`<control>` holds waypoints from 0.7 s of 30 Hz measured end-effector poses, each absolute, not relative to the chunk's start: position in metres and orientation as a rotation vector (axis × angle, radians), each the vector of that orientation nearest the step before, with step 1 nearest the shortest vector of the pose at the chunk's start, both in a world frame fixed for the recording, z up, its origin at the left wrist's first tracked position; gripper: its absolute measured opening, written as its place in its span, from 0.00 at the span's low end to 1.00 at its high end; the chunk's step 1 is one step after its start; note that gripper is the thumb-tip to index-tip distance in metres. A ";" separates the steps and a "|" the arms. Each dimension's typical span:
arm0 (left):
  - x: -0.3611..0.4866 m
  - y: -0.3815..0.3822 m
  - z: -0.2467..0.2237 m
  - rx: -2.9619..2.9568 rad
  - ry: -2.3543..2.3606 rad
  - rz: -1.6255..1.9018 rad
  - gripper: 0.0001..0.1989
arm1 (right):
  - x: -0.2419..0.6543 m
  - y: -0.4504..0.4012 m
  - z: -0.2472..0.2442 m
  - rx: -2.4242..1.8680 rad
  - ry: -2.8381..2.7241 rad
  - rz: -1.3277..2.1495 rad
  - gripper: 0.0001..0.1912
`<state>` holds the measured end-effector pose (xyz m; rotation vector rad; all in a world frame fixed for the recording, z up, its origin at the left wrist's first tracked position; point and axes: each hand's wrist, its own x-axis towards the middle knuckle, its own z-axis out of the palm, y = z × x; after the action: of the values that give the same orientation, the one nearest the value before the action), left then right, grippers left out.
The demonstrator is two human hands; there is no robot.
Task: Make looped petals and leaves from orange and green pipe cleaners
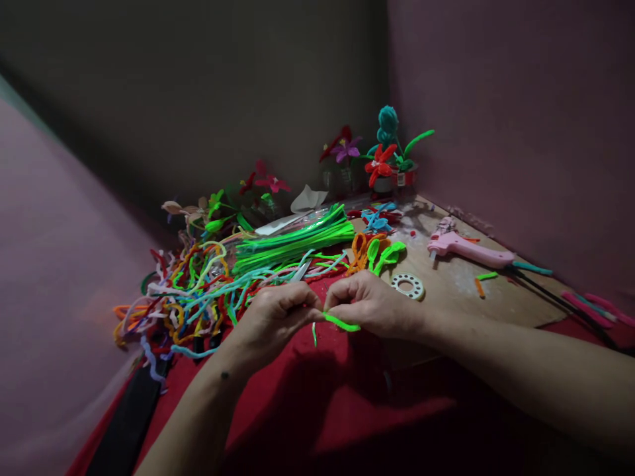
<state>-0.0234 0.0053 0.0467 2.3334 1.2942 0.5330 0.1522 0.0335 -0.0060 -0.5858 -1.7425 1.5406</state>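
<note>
A bright green pipe cleaner is pinched between my two hands, which meet above the red cloth. My left hand closes thumb and fingers on its left end. Right beside it, my right hand has its fingers curled on the same piece, and a short length sticks out below them. Most of what lies inside the fingers is hidden. Just beyond my right hand are green looped pipe-cleaner leaves and a white disc with holes.
Loose coloured pipe cleaners heap up at the left, beside a green bundle. A pink glue gun with a black cord rests on a board at the right. Pipe-cleaner flowers stand at the back, near the walls.
</note>
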 end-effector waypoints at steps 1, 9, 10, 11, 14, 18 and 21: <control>-0.022 0.005 0.046 2.337 1.315 0.531 0.07 | 0.153 0.034 -0.006 -0.592 -1.744 1.533 0.07; -0.013 -0.002 0.033 2.027 1.334 0.756 0.10 | 0.156 0.036 -0.003 -0.540 -1.656 1.610 0.07; -0.014 -0.003 0.032 2.032 1.317 0.776 0.09 | 0.156 0.037 -0.003 -0.528 -1.644 1.641 0.08; -0.014 -0.003 0.031 2.047 1.296 0.790 0.09 | 0.156 0.037 -0.003 -0.513 -1.628 1.677 0.09; -0.013 -0.005 0.028 2.112 1.273 0.815 0.08 | 0.156 0.039 -0.003 -0.489 -1.582 1.766 0.12; -0.010 -0.006 0.026 2.121 1.358 0.868 0.08 | 0.155 0.038 -0.003 -0.576 -1.562 1.679 0.14; -0.010 -0.005 0.025 2.046 1.354 0.873 0.09 | 0.153 0.035 -0.004 -0.597 -1.644 1.481 0.13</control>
<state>-0.0099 -0.0054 0.0246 2.0461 1.3542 0.8729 0.1535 0.0347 -0.0043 -0.5975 -1.6439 1.4813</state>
